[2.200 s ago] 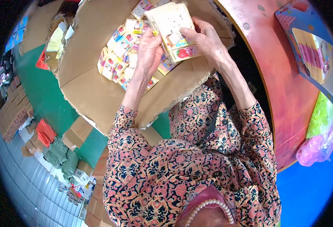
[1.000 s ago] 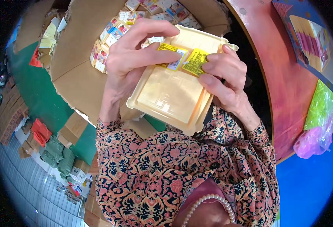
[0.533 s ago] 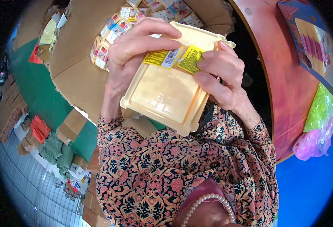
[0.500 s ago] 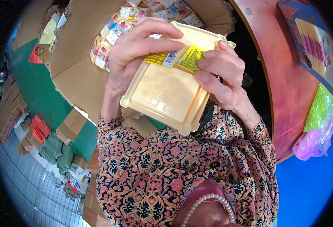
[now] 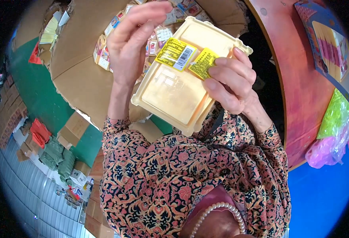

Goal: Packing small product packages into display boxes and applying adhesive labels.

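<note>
A flat cream plastic box (image 5: 172, 93) is tilted in front of my chest. My right hand (image 5: 234, 81) grips its right edge, fingers over the face and the thumb side partly hidden. Two yellow labels lie across its face: a barcode label (image 5: 177, 54) on the left and a plain-text label (image 5: 203, 63) beside my right fingertips. Raised off the box at its upper left, my left hand (image 5: 133, 43) holds nothing, its fingers stretched and slightly blurred. Beyond the hands, a large cardboard carton (image 5: 77, 67) contains several small packaged boxes (image 5: 103, 55) with colourful printing.
To the right is a reddish table (image 5: 267, 79) with a printed pack (image 5: 327, 47) and a clear bag with green and pink contents (image 5: 329, 146). Cardboard boxes (image 5: 73, 131) and green sacks (image 5: 59, 158) stand on the green floor at left.
My left hand has let go of the box and lifted away up and left, uncovering the barcode label. The box, still in my right hand, has shifted slightly.
</note>
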Available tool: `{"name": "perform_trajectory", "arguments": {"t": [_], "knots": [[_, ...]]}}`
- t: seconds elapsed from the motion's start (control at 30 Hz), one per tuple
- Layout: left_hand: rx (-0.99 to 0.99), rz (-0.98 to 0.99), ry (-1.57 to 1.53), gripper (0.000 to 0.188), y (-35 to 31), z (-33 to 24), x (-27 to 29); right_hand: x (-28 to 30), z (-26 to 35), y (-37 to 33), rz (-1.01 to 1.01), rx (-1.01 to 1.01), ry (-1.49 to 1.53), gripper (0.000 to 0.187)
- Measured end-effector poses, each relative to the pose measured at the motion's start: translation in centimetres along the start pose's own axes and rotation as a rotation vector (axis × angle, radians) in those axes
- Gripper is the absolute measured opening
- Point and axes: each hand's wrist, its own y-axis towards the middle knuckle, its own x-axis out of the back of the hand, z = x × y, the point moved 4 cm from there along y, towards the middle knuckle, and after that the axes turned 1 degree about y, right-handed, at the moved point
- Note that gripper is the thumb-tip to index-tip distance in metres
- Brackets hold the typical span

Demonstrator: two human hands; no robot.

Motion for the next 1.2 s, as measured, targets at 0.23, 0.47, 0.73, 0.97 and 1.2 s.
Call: {"name": "perform_trajectory", "arguments": {"t": [0.23,0.47,0.73,0.97,1.2], "knots": [[0.698,0.034,-0.754,0.044,-1.9,2.6,-1.8,-0.1,-0.2,-0.7,0.023,0.011,-0.049,0.035],[0.693,0.059,-0.522,0.045,-1.9,1.2,-2.7,-0.2,-0.5,-1.0,-0.083,0.014,-0.067,0.025],[0.627,-0.082,-0.321,0.047,-1.7,0.0,-3.1,0.5,-2.1,-0.9,-0.117,-0.004,0.004,0.025],[0.469,0.064,-0.323,0.051,-1.1,-0.1,-3.2,2.4,-3.5,-0.3,-0.421,-0.31,0.299,0.043],[0.823,-0.039,-0.86,0.048,-0.2,0.1,-5.3,6.0,-3.6,0.1,-0.699,-0.223,0.258,0.045]]}}
